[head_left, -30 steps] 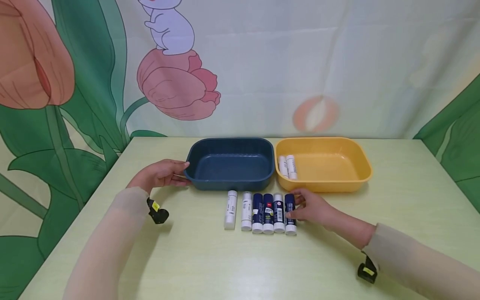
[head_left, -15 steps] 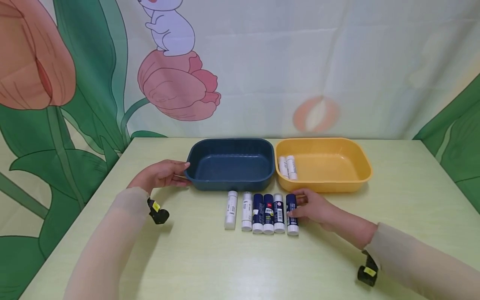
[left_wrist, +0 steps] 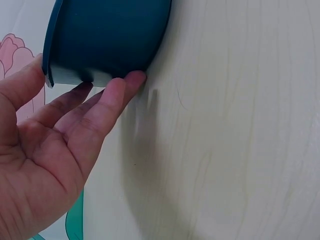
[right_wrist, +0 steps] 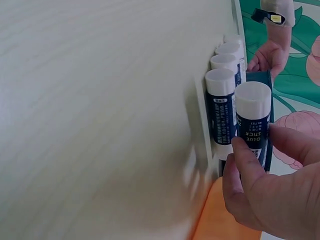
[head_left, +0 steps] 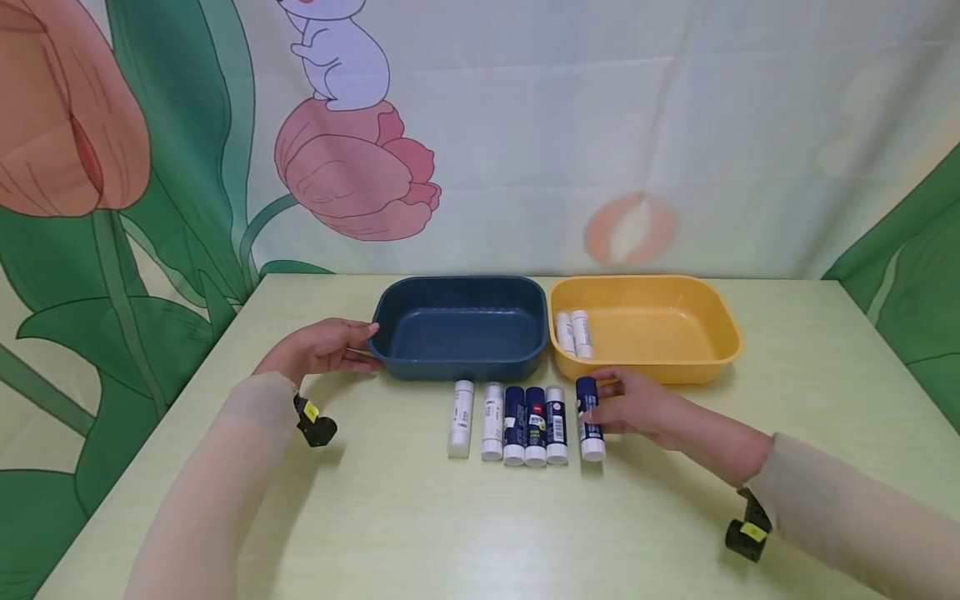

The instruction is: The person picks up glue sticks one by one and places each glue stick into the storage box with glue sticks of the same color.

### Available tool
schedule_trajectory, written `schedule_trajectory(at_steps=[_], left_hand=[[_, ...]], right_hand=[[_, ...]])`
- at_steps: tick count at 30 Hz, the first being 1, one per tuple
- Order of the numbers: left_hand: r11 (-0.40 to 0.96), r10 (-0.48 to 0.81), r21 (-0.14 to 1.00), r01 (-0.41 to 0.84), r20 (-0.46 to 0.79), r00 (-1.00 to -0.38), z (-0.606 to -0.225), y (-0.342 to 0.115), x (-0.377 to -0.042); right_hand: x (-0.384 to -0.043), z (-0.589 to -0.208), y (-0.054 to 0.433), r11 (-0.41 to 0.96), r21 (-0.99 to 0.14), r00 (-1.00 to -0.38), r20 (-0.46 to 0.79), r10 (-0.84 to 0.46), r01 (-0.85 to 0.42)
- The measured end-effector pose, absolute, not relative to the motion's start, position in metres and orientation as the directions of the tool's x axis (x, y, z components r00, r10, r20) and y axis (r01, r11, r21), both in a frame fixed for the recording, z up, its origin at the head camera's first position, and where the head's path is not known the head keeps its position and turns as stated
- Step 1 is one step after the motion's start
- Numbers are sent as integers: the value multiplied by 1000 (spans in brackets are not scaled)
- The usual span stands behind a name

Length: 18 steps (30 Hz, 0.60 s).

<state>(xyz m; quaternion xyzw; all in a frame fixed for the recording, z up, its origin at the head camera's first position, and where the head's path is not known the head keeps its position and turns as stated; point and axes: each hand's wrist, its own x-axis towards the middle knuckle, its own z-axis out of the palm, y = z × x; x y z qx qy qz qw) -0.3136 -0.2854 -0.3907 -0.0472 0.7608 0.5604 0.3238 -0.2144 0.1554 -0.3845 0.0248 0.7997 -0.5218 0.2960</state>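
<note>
Left hand on the blue tray's edge, right hand pinching a navy glue stick

The left hand (head_left: 326, 346) grips the near end of a dark blue rounded rectangular tray (head_left: 461, 370), thumb at the rim and fingers against the outer wall below it. The hand is parted only by that wall; its fingers are fairly straight.

The right hand (head_left: 633, 406) pinches a navy cylindrical glue stick with a white end (head_left: 587, 397) between thumb and fingers, part-closed around the navy body. The white end points toward the person, with a shadow below it, and the stick sits just apart from the others.

To the right hand's left, three navy cylindrical sticks with white ends (head_left: 536, 427) lie side by side on a pale wood-grain table (head_left: 420, 517); beyond them, nearer the left hand, lie two white cylindrical sticks (head_left: 492, 421). Just ahead of the right hand stands a yellow rounded rectangular tray (head_left: 652, 374), two more white sticks (head_left: 581, 335) inside its left end.
</note>
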Motion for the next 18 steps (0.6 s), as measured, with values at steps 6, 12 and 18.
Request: schedule_trajectory(at_steps=[6, 12, 18], left_hand=[[380, 289, 819, -429, -546, -786, -391, -284, -314], [362, 297, 829, -426, -536, -790, -390, -285, -314], [349, 297, 830, -434, -538, -789, -390, -286, -314]], right_hand=[[-217, -373, 158, 472, -807, -814, -515, -268, 355], [-221, -362, 159, 459, -823, -814, -499, -299, 336], [-225, -343, 159, 476, -822, -810, -492, -318, 313]])
